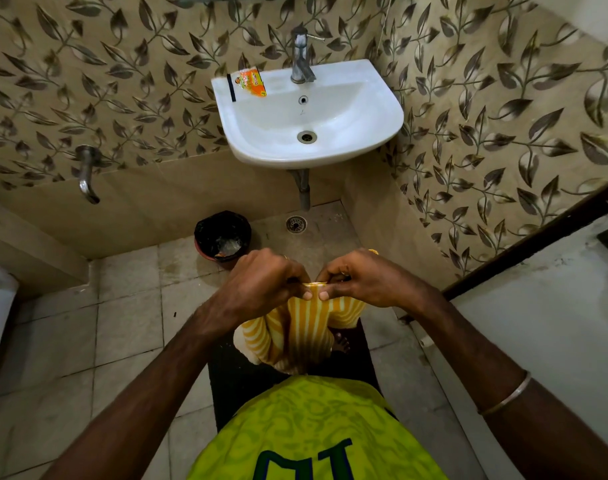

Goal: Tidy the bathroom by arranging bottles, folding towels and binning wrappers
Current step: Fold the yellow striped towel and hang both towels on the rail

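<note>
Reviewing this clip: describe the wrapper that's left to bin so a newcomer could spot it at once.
Start at the white wall-hung sink with the steel tap. On its flat rim left of the tap lies the wrapper, an orange and yellow sachet. It is the only colourful thing on the sink, lying right beside a thin black strip.

- A yellow-and-white striped towel (304, 332) hung in folds, its top edge pinched up.
- An orange wrapper (253, 82) lay flat on the sink's (371, 123) back-left rim.
</note>
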